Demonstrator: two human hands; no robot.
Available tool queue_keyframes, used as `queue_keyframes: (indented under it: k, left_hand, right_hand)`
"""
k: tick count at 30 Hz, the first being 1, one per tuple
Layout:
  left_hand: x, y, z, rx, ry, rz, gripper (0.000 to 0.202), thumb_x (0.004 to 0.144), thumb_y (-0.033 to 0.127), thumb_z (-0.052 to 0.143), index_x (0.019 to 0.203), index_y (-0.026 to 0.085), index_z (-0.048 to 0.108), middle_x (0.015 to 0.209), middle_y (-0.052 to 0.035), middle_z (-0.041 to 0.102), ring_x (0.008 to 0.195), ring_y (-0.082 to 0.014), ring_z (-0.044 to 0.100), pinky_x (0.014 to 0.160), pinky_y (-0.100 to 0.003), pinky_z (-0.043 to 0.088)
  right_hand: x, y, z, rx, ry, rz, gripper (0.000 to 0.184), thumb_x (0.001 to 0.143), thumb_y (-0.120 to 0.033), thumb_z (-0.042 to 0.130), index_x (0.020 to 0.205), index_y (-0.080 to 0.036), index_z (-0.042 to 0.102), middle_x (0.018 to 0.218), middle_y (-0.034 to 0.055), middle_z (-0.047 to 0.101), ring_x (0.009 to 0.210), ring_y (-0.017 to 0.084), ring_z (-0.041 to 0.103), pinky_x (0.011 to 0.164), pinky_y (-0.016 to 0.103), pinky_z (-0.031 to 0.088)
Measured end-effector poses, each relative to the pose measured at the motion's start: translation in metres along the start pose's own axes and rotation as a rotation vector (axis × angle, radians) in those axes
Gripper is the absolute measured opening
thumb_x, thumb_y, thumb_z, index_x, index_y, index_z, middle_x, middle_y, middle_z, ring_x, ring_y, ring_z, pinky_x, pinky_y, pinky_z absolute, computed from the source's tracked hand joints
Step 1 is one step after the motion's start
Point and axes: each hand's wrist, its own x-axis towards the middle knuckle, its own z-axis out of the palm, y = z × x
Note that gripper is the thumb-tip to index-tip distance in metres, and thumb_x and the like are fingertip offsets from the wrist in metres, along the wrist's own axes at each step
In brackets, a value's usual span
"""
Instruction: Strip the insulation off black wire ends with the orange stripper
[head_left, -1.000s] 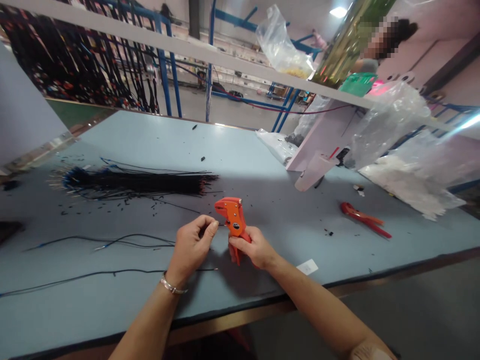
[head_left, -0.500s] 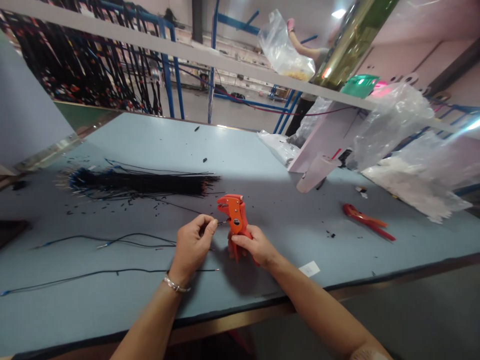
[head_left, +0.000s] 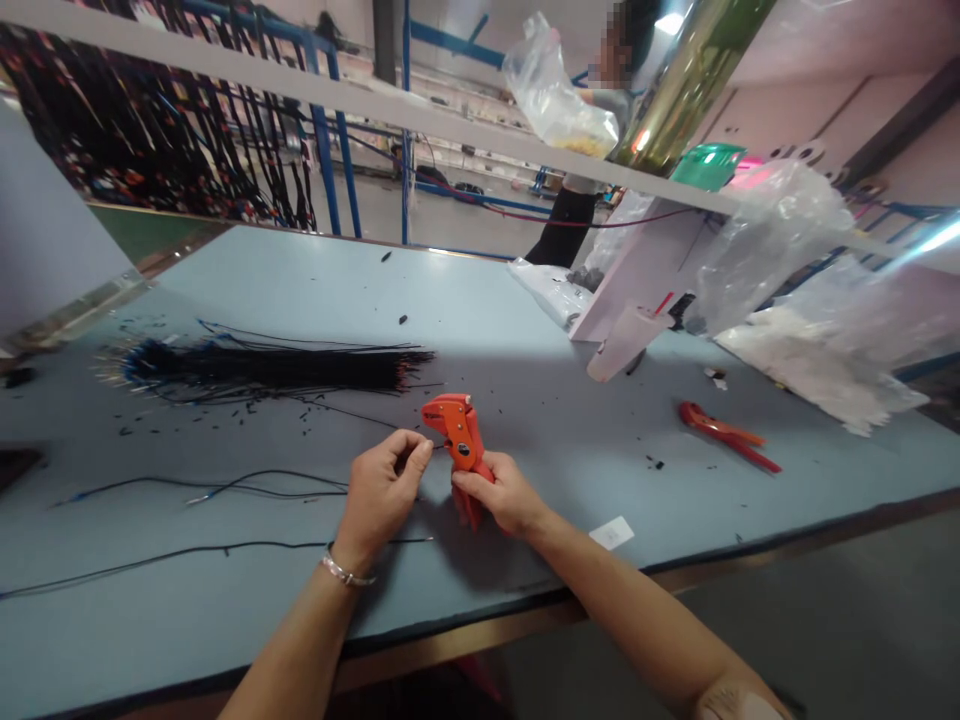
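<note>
With the fingers (head_left: pixel 417 462) of the left hand (head_left: pixel 379 495), pinching a thin black wire (head_left: pixel 439 446) tightly between thumb and forefinger. With those of the right hand (head_left: pixel 511 497), curled around the handle of an orange-and-red, pistol-shaped hand tool (head_left: pixel 463 438), holding it upright above the pale blue-grey worktop (head_left: pixel 472 310). Reaching, with the wire's short free end, to the tool's side below its head; impossible to tell whether just touching there or inside. Equally hard to judge how far squeezed at the handle.

Barely changed over the last second: same wire, same grip, same meeting of wire and tool, only shifted slightly leftward in view along with everything else. Judging by that, apparently paused or working finely at one wire end, without moving on to another.

Lying behind, well apart from the tool, in a long bundle of black wires (head_left: pixel 300 368) with blue fittings at the left: unmoved. Likewise unmoved, near the left forearm, among loose black wires (head_left: pixel 277 544). Changed in the background only: past the rail, now farther left, a person (head_left: pixel 568 222) in dark trousers.
</note>
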Motion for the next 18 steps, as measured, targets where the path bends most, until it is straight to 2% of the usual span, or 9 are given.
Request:
queue_keyframes:
  k: [5, 18]
  left_hand:
    - [-0.001, -0.001, 0.000, 0.000, -0.010, 0.005, 0.031, 0.083, 0.043, 0.049, 0.070, 0.016, 0.059, 0.057, 0.0035, 0.050, 0.053, -0.0102, 0.044, 0.053, -0.021, 0.035]
    - [0.000, -0.005, 0.003, -0.020, 0.000, 0.016, 0.031, 0.084, 0.042, 0.050, 0.072, 0.016, 0.061, 0.057, 0.0037, 0.051, 0.053, -0.0097, 0.044, 0.053, -0.020, 0.036]
  right_hand:
    - [0.001, 0.002, 0.002, 0.007, -0.001, -0.008, 0.023, 0.075, -0.037, 0.060, 0.067, -0.018, 0.050, 0.051, -0.0017, 0.056, 0.040, 0.011, 0.052, 0.037, 0.021, 0.042]
    - [0.003, 0.011, 0.003, -0.022, 0.057, 0.001, 0.035, 0.075, -0.048, 0.063, 0.063, -0.020, 0.047, 0.039, -0.0045, 0.049, 0.029, 0.008, 0.043, 0.029, 0.018, 0.032]
